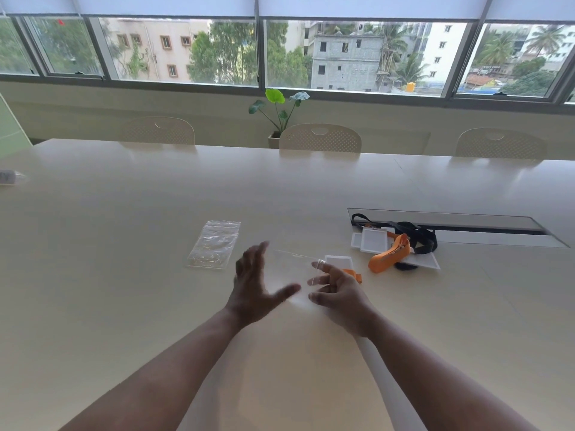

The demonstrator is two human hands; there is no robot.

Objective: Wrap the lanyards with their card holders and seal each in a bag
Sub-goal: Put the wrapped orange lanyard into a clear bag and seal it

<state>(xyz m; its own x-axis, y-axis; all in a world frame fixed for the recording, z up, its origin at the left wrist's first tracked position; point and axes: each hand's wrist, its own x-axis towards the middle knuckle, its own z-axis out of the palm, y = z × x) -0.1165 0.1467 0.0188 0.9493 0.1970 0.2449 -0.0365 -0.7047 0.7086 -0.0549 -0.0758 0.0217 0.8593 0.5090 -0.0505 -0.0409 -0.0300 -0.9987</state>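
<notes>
A single clear bag (291, 275) hangs between my two hands, just above the table (124, 275). My right hand (340, 292) pinches its right edge with curled fingers. My left hand (253, 286) is at the bag's left side with straight, spread fingers, blurred and gripping nothing. Just behind my right hand lies a white card holder (339, 261) with an orange lanyard (354, 276) partly hidden by my fingers. Further right is a pile: another orange lanyard (389, 256), a black lanyard (418, 239) and white card holders (373, 241).
A stack of clear bags (214, 244) lies left of my hands. A long cable slot (451, 225) is set into the table behind the pile. Three chairs (320, 138) and a potted plant (280, 116) stand at the far side. A small object (9, 177) sits at the left edge.
</notes>
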